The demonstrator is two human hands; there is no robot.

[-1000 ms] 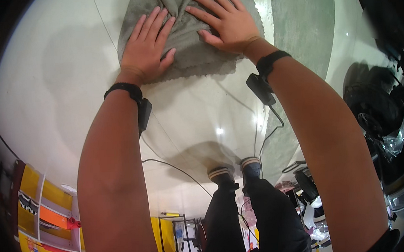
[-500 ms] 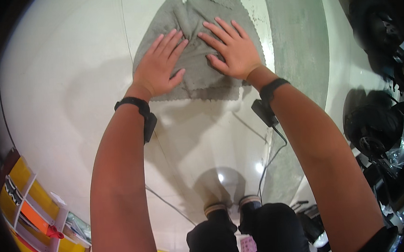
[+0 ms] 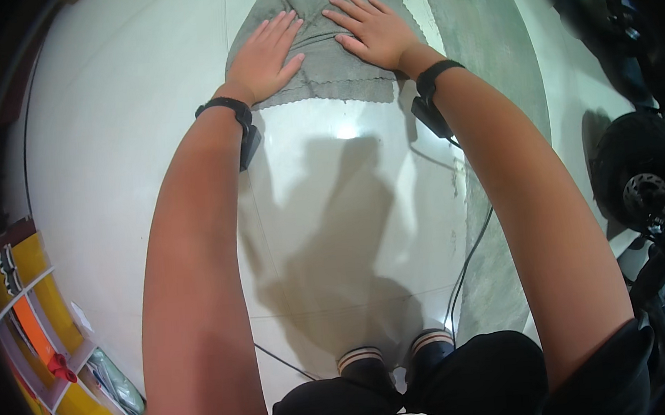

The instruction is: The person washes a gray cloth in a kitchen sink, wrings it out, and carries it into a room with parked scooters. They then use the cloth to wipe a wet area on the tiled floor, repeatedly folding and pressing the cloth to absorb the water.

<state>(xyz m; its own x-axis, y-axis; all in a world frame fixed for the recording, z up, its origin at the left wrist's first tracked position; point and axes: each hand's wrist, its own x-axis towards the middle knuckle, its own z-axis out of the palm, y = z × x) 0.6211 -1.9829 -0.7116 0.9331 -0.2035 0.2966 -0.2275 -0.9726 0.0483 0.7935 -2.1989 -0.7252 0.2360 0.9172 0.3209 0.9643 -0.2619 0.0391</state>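
A grey cloth [image 3: 331, 80] with a zigzag-cut edge lies spread on the pale tiled floor at the far side, its top cut off by the picture's edge. Flat on its left part rests my left hand [image 3: 264, 54], fingers extended and thumb apart. My right hand [image 3: 378, 31] presses on the right part, its fingers spread. Wrinkles run through the cloth between the two hands. Each wrist wears a black strap with a small dark box, and a cable runs down from the right one.
Black wheels [image 3: 638, 171] and other dark machine parts line the right side. A grey-green strip [image 3: 484, 66] crosses the floor beside the cloth. At lower left stands a yellow shelf [image 3: 27, 252] holding several items. Cables [image 3: 467, 263] trail near my shoes [image 3: 362, 359].
Both hands and the cloth sit higher in the picture, and more floor shows between them and my feet. The hands remain flat on the cloth.
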